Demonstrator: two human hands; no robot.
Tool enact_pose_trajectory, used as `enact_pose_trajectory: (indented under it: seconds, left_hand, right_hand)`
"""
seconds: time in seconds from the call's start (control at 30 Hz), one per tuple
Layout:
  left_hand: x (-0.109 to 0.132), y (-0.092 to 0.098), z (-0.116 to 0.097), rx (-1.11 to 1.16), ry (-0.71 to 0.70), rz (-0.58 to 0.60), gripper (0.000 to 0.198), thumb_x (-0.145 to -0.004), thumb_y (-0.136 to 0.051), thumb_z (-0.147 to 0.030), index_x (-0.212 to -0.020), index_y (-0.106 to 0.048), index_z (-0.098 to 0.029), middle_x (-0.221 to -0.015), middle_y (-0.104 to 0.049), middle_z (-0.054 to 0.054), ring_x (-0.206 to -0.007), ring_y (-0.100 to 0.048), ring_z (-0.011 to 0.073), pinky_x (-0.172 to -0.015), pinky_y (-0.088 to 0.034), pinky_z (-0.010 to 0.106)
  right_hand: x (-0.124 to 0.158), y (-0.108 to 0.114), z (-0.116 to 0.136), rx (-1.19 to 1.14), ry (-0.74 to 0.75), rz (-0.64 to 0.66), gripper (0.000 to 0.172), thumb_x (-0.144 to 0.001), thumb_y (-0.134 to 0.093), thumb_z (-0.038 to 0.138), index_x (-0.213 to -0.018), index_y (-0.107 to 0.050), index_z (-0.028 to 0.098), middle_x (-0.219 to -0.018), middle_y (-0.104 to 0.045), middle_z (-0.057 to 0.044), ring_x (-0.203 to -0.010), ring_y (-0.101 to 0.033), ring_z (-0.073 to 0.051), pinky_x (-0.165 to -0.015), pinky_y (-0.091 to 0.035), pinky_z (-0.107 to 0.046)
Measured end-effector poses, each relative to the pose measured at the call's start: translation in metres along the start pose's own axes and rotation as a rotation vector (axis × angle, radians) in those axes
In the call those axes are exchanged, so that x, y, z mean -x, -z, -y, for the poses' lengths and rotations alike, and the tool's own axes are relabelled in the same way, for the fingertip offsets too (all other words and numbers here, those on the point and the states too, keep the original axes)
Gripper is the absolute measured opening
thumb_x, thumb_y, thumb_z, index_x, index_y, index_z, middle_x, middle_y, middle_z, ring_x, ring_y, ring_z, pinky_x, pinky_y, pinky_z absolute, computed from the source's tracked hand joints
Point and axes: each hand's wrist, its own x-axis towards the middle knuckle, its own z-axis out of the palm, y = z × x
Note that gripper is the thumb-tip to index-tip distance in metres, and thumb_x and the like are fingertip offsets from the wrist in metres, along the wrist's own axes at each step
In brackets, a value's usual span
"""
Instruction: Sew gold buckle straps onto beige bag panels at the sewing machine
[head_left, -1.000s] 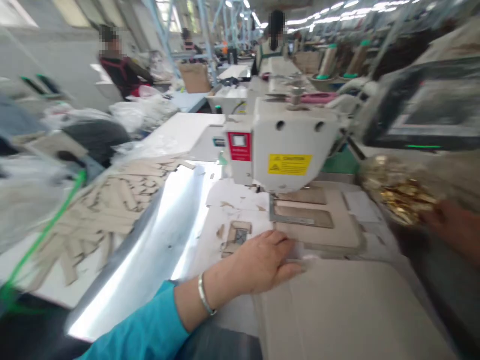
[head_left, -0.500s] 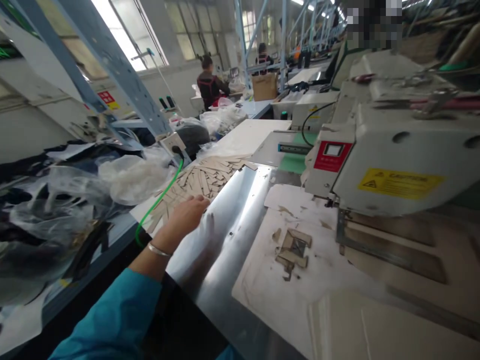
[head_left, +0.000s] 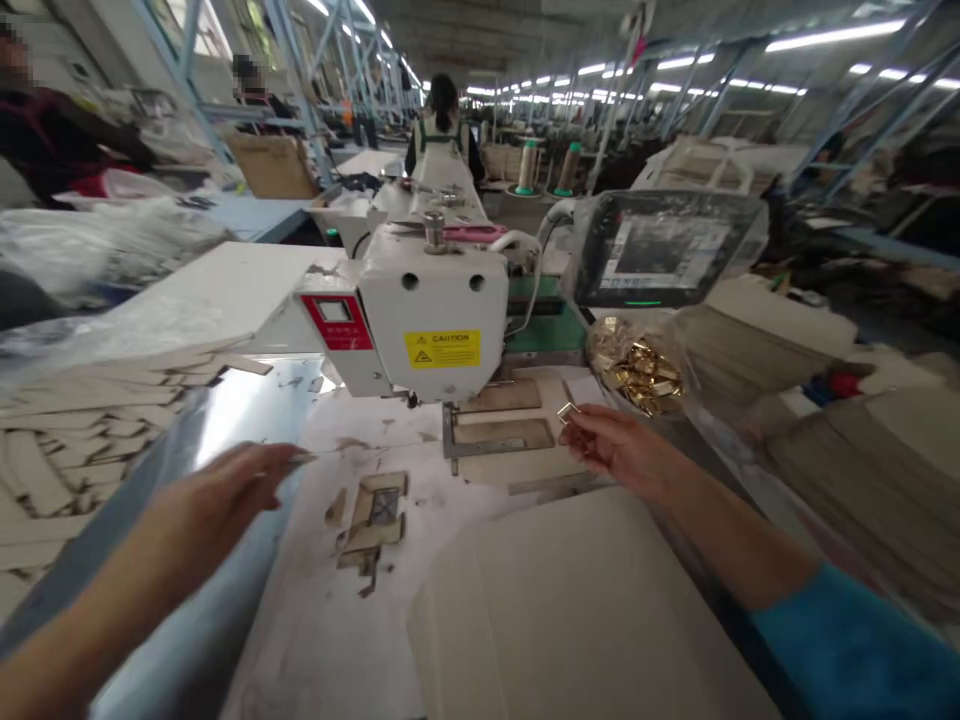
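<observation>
the right hand (head_left: 609, 443) pinches a small gold rectangular metal ring (head_left: 568, 411) by its edge, presumably to keep its frame clear, near the white sewing machine (head_left: 442, 300); shiny gold metal pieces (head_left: 648, 378) sit within reach. blur hides whether the left hand (head_left: 217, 490) grips anything.

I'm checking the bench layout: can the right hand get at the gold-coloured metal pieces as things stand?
Probably yes: the right hand is close to the gold-coloured metal pieces, and nothing seems to stand between them, though it pinches a small metal loop.
</observation>
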Motion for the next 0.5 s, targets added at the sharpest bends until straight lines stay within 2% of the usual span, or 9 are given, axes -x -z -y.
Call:
enact_pose_trajectory:
  seconds: [0.03, 0.1, 0.13, 0.23, 0.33, 0.4, 0.5]
  left_hand:
    - [-0.006, -0.018, -0.023, -0.035, -0.027, 0.027, 0.026, -0.095, -0.041, -0.042, -0.104, -0.06, -0.027, -0.087, -0.07, -0.004, -0.053, -0.06, 0.011, -0.051, -0.049, 0.019]
    - [-0.022, -0.055, -0.068, -0.069, -0.091, 0.091, 0.026, -0.099, -0.038, -0.033, -0.109, -0.059, -0.024, -0.091, -0.072, 0.001, -0.07, -0.068, 0.0151, -0.065, -0.055, 0.023]
    - [-0.031, -0.073, -0.088, -0.118, -0.099, 0.132, 0.026, -0.1, -0.037, -0.031, -0.114, -0.058, -0.023, -0.092, -0.073, 0.003, -0.074, -0.07, 0.0169, -0.067, -0.055, 0.025]
    - [-0.059, -0.11, -0.131, -0.352, -0.145, 0.203, 0.023, -0.1, -0.04, -0.026, -0.115, -0.056, -0.021, -0.086, -0.072, 0.006, -0.067, -0.071, 0.0218, -0.059, -0.055, 0.029]
    - [-0.077, -0.124, -0.152, -0.463, -0.23, 0.273, 0.017, -0.098, -0.042, -0.017, -0.107, -0.056, -0.017, -0.082, -0.071, 0.008, -0.07, -0.072, 0.0245, -0.059, -0.056, 0.031]
    - [-0.084, -0.127, -0.158, -0.462, -0.274, 0.301, 0.016, -0.096, -0.042, -0.012, -0.106, -0.054, -0.015, -0.084, -0.07, 0.009, -0.074, -0.072, 0.0255, -0.061, -0.057, 0.032]
    - [-0.089, -0.132, -0.16, -0.435, -0.31, 0.299, 0.016, -0.096, -0.04, -0.012, -0.106, -0.052, -0.014, -0.087, -0.07, 0.01, -0.075, -0.072, 0.0274, -0.061, -0.057, 0.035]
  right_hand:
    - [-0.003, -0.009, -0.002, 0.044, -0.011, 0.021, 0.033, -0.071, -0.078, 0.042, -0.083, -0.061, 0.017, -0.077, -0.066, -0.003, -0.058, -0.054, -0.009, -0.04, -0.03, -0.017]
    - [-0.006, -0.023, -0.006, 0.138, -0.024, 0.061, 0.035, -0.074, -0.076, 0.044, -0.087, -0.061, 0.015, -0.077, -0.066, -0.003, -0.058, -0.053, -0.008, -0.04, -0.031, -0.016]
    - [-0.007, -0.028, -0.008, 0.19, -0.023, 0.072, 0.035, -0.075, -0.074, 0.045, -0.089, -0.06, 0.015, -0.077, -0.065, -0.003, -0.057, -0.053, -0.008, -0.04, -0.032, -0.017]
    - [-0.009, -0.038, -0.01, 0.341, 0.02, 0.09, 0.032, -0.082, -0.064, 0.045, -0.093, -0.058, 0.016, -0.079, -0.064, -0.003, -0.057, -0.054, -0.009, -0.041, -0.033, -0.018]
    - [-0.009, -0.043, -0.009, 0.551, 0.128, 0.108, 0.02, -0.088, -0.052, 0.036, -0.093, -0.056, 0.017, -0.074, -0.062, -0.001, -0.054, -0.053, -0.01, -0.043, -0.032, -0.021]
    - [-0.008, -0.044, -0.009, 0.775, 0.274, 0.083, 0.013, -0.088, -0.046, 0.026, -0.091, -0.056, 0.018, -0.069, -0.06, 0.0, -0.056, -0.053, -0.012, -0.049, -0.036, -0.022]
    - [-0.004, -0.044, -0.01, 1.05, 0.484, 0.019, 0.017, -0.084, -0.042, 0.015, -0.093, -0.057, 0.018, -0.072, -0.063, -0.003, -0.066, -0.058, -0.015, -0.063, -0.04, -0.026]
